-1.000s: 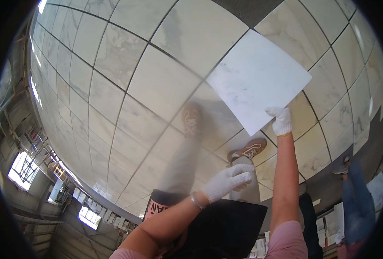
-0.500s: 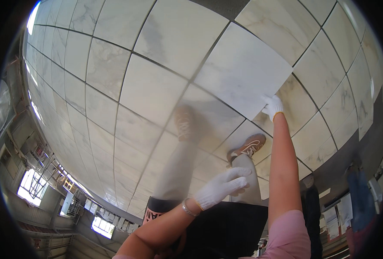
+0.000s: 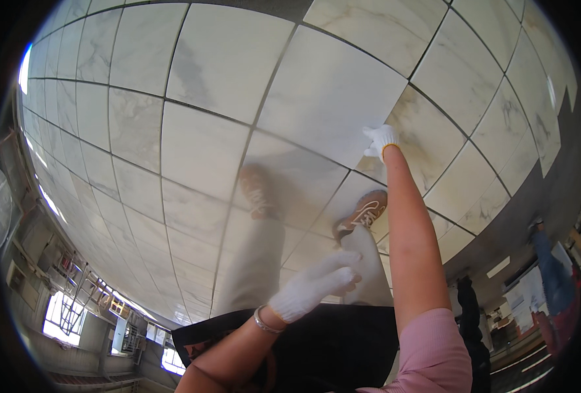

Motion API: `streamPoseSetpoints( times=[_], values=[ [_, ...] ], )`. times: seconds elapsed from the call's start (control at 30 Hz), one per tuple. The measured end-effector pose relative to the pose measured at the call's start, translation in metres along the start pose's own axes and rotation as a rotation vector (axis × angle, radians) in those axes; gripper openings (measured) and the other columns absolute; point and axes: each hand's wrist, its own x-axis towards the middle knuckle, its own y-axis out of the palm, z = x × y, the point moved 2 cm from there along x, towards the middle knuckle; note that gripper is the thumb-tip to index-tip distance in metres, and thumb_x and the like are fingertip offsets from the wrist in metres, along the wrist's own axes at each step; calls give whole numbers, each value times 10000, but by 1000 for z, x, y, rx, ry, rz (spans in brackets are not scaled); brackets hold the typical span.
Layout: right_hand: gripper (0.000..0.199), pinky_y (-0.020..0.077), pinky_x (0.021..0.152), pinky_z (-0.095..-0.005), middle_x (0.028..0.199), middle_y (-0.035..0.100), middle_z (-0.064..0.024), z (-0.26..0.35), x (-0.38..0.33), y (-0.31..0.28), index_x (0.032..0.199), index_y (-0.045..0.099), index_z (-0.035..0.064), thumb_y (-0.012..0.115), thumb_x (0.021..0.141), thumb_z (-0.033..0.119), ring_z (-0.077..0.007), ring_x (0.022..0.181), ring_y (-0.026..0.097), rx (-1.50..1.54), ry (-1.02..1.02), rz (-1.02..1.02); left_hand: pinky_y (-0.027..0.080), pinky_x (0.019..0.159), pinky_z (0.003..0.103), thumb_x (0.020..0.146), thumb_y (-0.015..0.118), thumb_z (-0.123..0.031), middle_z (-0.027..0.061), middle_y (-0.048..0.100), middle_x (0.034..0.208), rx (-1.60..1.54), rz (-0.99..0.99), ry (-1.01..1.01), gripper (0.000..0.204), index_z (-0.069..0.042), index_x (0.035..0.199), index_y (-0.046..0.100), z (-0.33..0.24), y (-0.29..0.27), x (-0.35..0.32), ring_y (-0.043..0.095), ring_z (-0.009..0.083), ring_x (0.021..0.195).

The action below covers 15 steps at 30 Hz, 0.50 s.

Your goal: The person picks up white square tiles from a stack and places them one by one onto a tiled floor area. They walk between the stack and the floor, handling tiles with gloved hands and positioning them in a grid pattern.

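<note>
Across the grey floor (image 3: pixel 539 203) of a large industrial hall, rows of square, white marble-look tiles (image 3: pixel 133 150) with grey and tan veins are spread around you, and windows (image 3: pixel 61 318) glow at the far left. Your bright white, nearly plain square slab (image 3: pixel 329 92) lies ahead of your feet, right of centre, among the veined tiles. Your white-gloved right hand (image 3: pixel 381 141) is at its near right edge with fingers bent; you can't tell from here whether they grip it or merely press on it. Your white-gloved left hand (image 3: pixel 316 288), below a silver bracelet (image 3: pixel 267 319), hangs half-open with loosely curled fingers in front of your black apron (image 3: pixel 329 354), holding nothing visible. Your brown lace-up shoes (image 3: pixel 366 213) stand on the tiles (the left one looks hazy). At the far right is another person in blue jeans (image 3: pixel 552 268).
</note>
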Motion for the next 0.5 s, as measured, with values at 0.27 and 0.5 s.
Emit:
streamPoseSetpoints(
  times=[0.27, 0.5],
  values=[
    [452, 604, 564, -470, 760, 671, -175, 8, -23, -2, 1068, 604, -34, 806, 825, 288, -273, 657, 653, -81, -177, 96, 484, 998, 335, 1034, 580, -376, 92, 580, 1287, 14, -22, 28, 543, -47, 1455, 483, 5, 0, 2, 590, 170, 1154],
    [460, 590, 490, -443, 851, 665, -170, 9, -29, -5, 1103, 597, -32, 801, 830, 278, -274, 591, 646, 107, -2, -28, 480, 977, 320, 1027, 579, -433, 93, 582, 1245, 6, 4, 51, 590, -61, 1468, 458, 15, -4, 5, 578, 174, 1103]
  ],
)
